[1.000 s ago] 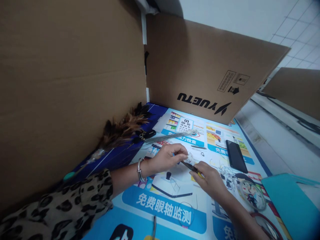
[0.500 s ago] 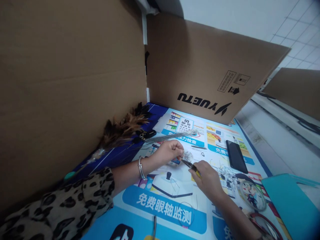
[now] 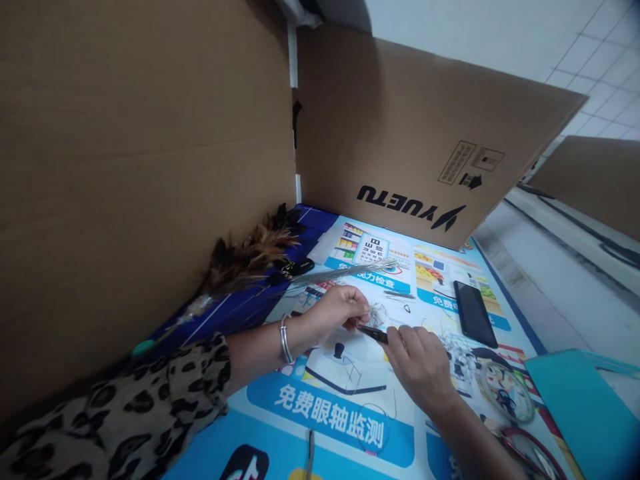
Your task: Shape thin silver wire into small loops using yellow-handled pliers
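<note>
My left hand is closed in a pinch, holding a small wire piece whose thin strands fan out past the fingertips. Its exact shape is too fine to make out. Wrapped around the handles of a pair of pliers is my right hand. The dark jaws point left and meet the work at my left fingertips; whether they grip a strand is hidden. Behind my left hand lies a bundle of straight thin wires.
Cardboard panels wall off the left and back. A feather duster lies along the left panel. To the right are a black phone, a round clear dish, loose wire pieces and a teal folder.
My right hand has turned over, knuckles now upward, and the pliers lie flatter with their tips closer under my left fingers. My left hand has shifted slightly downward.
</note>
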Demonstrator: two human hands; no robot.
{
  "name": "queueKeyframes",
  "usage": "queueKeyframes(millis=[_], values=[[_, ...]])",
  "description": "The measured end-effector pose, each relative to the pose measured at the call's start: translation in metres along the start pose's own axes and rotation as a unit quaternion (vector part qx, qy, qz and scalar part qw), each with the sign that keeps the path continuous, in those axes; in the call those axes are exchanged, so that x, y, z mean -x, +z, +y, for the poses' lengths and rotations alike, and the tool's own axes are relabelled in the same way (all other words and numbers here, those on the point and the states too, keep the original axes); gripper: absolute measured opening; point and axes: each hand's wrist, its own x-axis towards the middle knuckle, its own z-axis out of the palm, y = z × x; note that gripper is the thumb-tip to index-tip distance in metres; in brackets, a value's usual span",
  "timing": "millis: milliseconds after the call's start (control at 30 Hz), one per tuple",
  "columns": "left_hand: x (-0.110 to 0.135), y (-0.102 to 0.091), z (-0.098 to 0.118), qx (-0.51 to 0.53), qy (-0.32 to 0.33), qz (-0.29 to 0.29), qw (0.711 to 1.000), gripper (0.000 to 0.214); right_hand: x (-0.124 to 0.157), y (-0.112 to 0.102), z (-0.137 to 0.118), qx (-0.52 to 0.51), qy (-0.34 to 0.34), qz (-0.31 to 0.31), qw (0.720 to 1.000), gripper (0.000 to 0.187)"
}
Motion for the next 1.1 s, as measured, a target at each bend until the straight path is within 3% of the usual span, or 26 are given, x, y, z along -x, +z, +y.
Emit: queueKeyframes(millis=[1100], values=[[-0.0023, 0.0044, -0.0069, 0.013, -0.042, 0.018, 0.999, 0.012, 0.0024, 0.0011, -0.0005, 0.019, -0.008, -0.022, 1.0, 0.022]])
